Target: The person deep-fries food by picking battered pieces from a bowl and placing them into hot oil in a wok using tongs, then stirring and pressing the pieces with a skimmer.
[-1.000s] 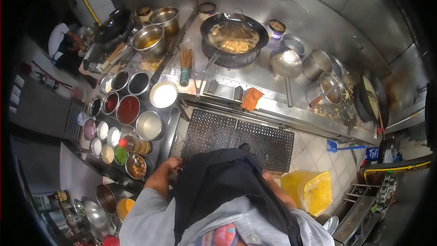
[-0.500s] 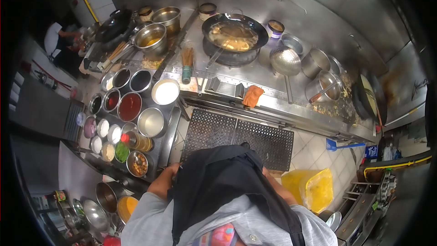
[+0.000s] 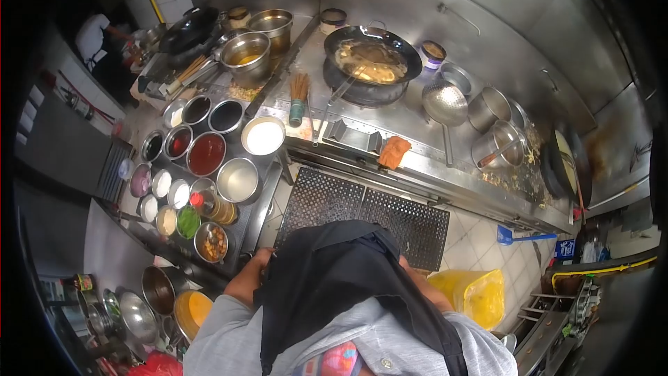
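Beside the black apron [image 3: 327, 285], at its left edge, is my left hand [image 3: 263, 259]; its fingers are mostly hidden against the cloth. My right hand [image 3: 405, 264] shows only a sliver at the apron's right edge, fingers hidden. Ahead, a black wok [image 3: 372, 56] with bubbling oil and pale food sits on the burner, a ladle handle [image 3: 342, 89] leaning over its rim. A perforated strainer [image 3: 445, 104] lies right of it. An orange cloth [image 3: 394, 152] hangs on the stove's front edge, and a bamboo brush [image 3: 298, 99] stands left of the burner.
Bowls of sauces and seasonings, including a red sauce [image 3: 207, 154], crowd the left counter [image 3: 259, 202]. Metal pots [image 3: 489, 106] stand at right. A black perforated mat [image 3: 410, 226] lies on the floor, with a yellow bin [image 3: 480, 298] nearby. Another person [image 3: 94, 42] works at far left.
The view has shifted, so the stove and left counter appear farther right. My left hand has drawn in slightly against the apron. The wok stays on its burner.
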### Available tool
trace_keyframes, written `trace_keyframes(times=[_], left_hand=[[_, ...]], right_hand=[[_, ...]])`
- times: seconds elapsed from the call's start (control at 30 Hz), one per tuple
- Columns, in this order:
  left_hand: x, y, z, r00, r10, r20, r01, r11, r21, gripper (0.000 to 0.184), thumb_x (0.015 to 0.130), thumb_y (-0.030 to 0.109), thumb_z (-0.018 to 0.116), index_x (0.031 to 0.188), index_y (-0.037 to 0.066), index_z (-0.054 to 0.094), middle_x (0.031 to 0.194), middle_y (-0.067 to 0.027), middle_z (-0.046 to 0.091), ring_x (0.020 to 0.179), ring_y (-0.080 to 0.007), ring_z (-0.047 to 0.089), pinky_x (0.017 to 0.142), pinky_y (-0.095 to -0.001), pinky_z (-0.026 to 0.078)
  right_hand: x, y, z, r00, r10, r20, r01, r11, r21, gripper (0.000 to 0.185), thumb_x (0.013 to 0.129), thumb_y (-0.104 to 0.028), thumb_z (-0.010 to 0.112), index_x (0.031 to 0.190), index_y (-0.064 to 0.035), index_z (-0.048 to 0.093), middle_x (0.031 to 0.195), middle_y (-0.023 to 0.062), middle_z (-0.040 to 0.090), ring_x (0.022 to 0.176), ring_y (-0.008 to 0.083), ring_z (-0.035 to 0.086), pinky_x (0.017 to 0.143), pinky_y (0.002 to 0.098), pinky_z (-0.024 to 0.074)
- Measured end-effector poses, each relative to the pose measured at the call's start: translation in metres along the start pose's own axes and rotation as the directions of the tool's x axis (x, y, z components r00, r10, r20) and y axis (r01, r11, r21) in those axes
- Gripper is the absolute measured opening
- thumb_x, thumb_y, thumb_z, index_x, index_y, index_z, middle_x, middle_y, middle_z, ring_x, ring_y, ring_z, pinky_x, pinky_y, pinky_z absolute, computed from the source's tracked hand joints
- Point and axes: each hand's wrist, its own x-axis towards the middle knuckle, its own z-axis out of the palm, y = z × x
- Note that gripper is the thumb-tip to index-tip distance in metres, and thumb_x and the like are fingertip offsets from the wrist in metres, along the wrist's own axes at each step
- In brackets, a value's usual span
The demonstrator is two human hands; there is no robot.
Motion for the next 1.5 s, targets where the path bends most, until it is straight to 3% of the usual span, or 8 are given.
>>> trace_keyframes(times=[0.17,0.27,0.33,0.47,0.77,0.87,1.07,1.5], left_hand=[[0.083,-0.050,-0.022,0.992,0.115,0.057,-0.118,0.991,0.054,0.035,0.090,0.021,0.057,0.110,-0.006,0.065,0.105,-0.0159,0.069,0.092,-0.0241,0.064,0.086,-0.0343,0.047],[0.084,-0.050,-0.025,0.982,0.187,0.036,-0.184,0.888,0.420,0.035,0.089,0.022,0.055,0.109,-0.006,0.065,0.107,-0.0194,0.068,0.096,-0.0261,0.064,0.088,-0.0369,0.046],[0.059,-0.037,-0.017,0.981,0.192,0.031,-0.185,0.871,0.455,0.036,0.088,0.023,0.056,0.109,-0.006,0.065,0.108,-0.0204,0.067,0.099,-0.0270,0.064,0.089,-0.0377,0.046],[0.037,-0.022,-0.009,0.968,0.239,0.075,-0.242,0.811,0.532,0.040,0.085,0.025,0.059,0.111,-0.005,0.064,0.110,-0.0214,0.067,0.104,-0.0287,0.063,0.091,-0.0379,0.045],[0.068,-0.035,-0.009,0.983,0.171,0.061,-0.181,0.912,0.367,0.042,0.086,0.027,0.059,0.114,-0.004,0.064,0.109,-0.0169,0.067,0.097,-0.0260,0.063,0.089,-0.0375,0.046],[-0.116,0.054,0.025,0.948,0.319,0.015,-0.303,0.883,0.358,0.040,0.090,0.027,0.054,0.112,-0.004,0.064,0.107,-0.0153,0.067,0.094,-0.0262,0.062,0.088,-0.0375,0.045],[-0.046,0.016,0.013,0.954,0.293,0.058,-0.292,0.873,0.392,0.040,0.090,0.027,0.054,0.114,-0.004,0.062,0.108,-0.0159,0.067,0.096,-0.0268,0.061,0.089,-0.0373,0.045],[-0.015,-0.004,0.006,0.956,0.283,0.074,-0.287,0.860,0.421,0.042,0.090,0.027,0.054,0.118,-0.005,0.059,0.111,-0.0171,0.065,0.101,-0.0283,0.060,0.093,-0.0368,0.043]], right_hand=[[-0.007,-0.012,-0.003,0.998,-0.060,0.015,0.059,0.996,0.059,0.048,0.077,-0.030,0.070,0.110,0.0052,0.065,0.111,0.0174,0.067,0.106,0.0268,0.064,0.085,0.0346,0.0468],[0.019,0.004,0.000,0.996,-0.066,0.055,0.072,0.991,-0.115,0.049,0.080,-0.032,0.066,0.111,0.0058,0.064,0.111,0.0189,0.067,0.106,0.0273,0.064,0.086,0.0345,0.0466],[0.049,0.028,0.006,0.959,-0.265,0.104,0.283,0.842,-0.460,0.050,0.082,-0.034,0.062,0.112,0.0059,0.063,0.111,0.0196,0.067,0.108,0.0281,0.063,0.087,0.0350,0.0466],[0.030,0.014,0.002,0.991,-0.111,0.071,0.120,0.985,-0.127,0.050,0.082,-0.034,0.061,0.113,0.0055,0.063,0.112,0.0199,0.066,0.110,0.0291,0.062,0.088,0.0356,0.0467],[0.039,0.017,-0.003,0.980,-0.149,0.128,0.168,0.974,-0.151,0.055,0.079,-0.036,0.064,0.115,0.0061,0.062,0.117,0.0195,0.065,0.113,0.0288,0.061,0.090,0.0356,0.0463],[0.044,0.023,0.000,0.995,-0.078,0.057,0.085,0.986,-0.143,0.061,0.075,-0.037,0.068,0.118,0.0056,0.061,0.118,0.0189,0.065,0.113,0.0278,0.061,0.091,0.0356,0.0462],[0.029,0.009,-0.004,0.999,-0.001,0.037,0.003,0.999,-0.046,0.063,0.071,-0.036,0.073,0.118,0.0035,0.062,0.121,0.0175,0.064,0.114,0.0253,0.061,0.092,0.0348,0.0464],[0.023,0.002,-0.008,0.987,-0.131,0.089,0.152,0.944,-0.292,0.067,0.071,-0.047,0.069,0.117,0.0019,0.063,0.121,0.0197,0.063,0.117,0.0293,0.059,0.096,0.0347,0.0444]])
